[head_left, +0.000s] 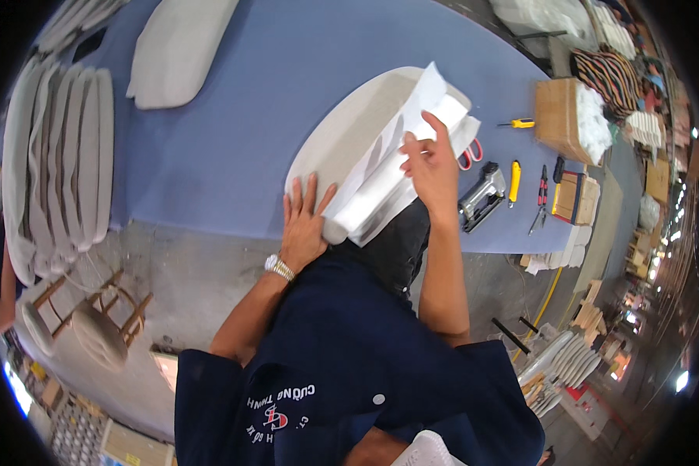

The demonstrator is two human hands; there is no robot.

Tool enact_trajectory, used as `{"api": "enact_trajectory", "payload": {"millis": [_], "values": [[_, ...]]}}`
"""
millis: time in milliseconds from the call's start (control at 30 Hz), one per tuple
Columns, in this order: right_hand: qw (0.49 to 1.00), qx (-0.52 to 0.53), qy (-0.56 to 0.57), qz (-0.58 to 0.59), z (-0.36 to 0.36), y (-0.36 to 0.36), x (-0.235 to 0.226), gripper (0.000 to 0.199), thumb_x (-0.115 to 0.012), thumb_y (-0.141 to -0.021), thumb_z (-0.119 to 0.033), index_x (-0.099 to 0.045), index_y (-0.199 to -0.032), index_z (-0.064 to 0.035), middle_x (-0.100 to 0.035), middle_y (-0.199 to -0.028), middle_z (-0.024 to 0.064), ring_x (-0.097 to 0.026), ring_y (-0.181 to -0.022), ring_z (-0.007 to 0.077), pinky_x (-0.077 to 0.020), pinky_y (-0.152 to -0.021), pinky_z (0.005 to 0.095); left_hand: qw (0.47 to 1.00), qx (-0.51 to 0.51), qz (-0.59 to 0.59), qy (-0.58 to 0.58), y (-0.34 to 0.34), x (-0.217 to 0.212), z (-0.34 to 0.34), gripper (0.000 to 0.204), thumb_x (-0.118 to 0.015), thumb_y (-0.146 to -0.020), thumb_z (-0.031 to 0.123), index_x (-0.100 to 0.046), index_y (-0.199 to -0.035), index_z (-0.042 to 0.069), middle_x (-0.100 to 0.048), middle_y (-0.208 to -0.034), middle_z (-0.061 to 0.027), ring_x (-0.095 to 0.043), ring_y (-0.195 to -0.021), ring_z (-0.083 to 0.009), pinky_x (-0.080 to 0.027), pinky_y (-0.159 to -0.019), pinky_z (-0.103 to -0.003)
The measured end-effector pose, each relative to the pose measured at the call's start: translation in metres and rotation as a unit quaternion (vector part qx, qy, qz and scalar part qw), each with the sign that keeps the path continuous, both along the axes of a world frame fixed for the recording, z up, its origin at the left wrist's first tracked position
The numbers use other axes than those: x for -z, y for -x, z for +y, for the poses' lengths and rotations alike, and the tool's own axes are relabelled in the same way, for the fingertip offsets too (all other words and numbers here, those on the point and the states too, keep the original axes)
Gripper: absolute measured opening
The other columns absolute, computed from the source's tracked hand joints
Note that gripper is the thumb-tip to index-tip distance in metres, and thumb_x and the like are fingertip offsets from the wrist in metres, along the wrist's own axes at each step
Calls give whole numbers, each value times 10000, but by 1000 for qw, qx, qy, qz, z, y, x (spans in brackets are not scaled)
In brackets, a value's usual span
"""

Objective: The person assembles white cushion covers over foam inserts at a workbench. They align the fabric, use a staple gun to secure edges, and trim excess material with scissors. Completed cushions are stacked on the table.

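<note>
A beige, fabric-covered padded panel (342, 132) with a rounded end lies at the near edge of the blue table in front of me. Along its right side runs a loose white sheet (388, 167), folded over, with one corner standing up. My left hand (304, 227), a watch on its wrist, rests with spread fingers on the panel's near left end. Over the white sheet is my right hand (433, 169), index finger stretched out and the other fingers loosely bent; nothing shows gripped in it. Red-handled scissors (471, 154) lie just beyond, partly covered.
To the right on the table (241, 140) lie a staple gun (483, 196), a yellow cutter (514, 183), red-handled pliers (541, 194) and a yellow screwdriver (520, 123). A cardboard box (558, 120) stands behind them. Several padded panels (70, 155) stand at the left; another panel (179, 54) lies farther back.
</note>
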State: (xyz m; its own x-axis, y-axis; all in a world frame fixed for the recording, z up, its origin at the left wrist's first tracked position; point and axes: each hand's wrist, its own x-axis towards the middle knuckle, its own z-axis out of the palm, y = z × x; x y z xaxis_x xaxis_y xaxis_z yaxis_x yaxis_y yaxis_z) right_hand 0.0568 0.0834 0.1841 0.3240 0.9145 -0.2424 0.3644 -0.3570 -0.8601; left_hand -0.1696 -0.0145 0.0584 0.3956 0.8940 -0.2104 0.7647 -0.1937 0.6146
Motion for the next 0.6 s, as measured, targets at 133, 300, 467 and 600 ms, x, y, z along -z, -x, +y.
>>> {"api": "enact_trajectory", "payload": {"millis": [133,300,467,600], "values": [[963,-130,104,-210,2,31,21,781,-684,-944,-521,-417,-1561,-124,-657,-622,56,-651,-548,166,-498,-563,297,984,30,-145,96,31,-27,11,923,-785,-778,148,-382,-1604,233,-121,-1727,-176,-87,-1587,-418,-213,-1242,-596],[972,-83,125,-178,-1,29,33,766,-676,-932,-573,-484,-1473,-66,-684,-723,103,-692,-586,194,-515,-497,304,771,-344,-365,391,63,21,7,599,-661,-1015,335,-463,-1521,84,-554,-1495,-114,-509,-1385,-304,-446,-1134,-457],[989,111,99,25,12,29,28,818,-661,-951,-576,-403,-1455,13,-681,-972,193,-723,-662,231,-568,-481,302,449,-379,-639,496,20,57,25,558,-661,-1008,383,-530,-1449,67,-599,-1434,-136,-564,-1321,-309,-460,-1114,-490],[980,131,82,126,30,26,38,866,-634,-957,-621,-344,-1484,2,-668,-1077,212,-727,-744,249,-615,-574,363,396,-373,-733,409,5,58,60,551,-701,-981,307,-540,-1412,3,-622,-1395,-158,-615,-1256,-322,-485,-1093,-499]]}}
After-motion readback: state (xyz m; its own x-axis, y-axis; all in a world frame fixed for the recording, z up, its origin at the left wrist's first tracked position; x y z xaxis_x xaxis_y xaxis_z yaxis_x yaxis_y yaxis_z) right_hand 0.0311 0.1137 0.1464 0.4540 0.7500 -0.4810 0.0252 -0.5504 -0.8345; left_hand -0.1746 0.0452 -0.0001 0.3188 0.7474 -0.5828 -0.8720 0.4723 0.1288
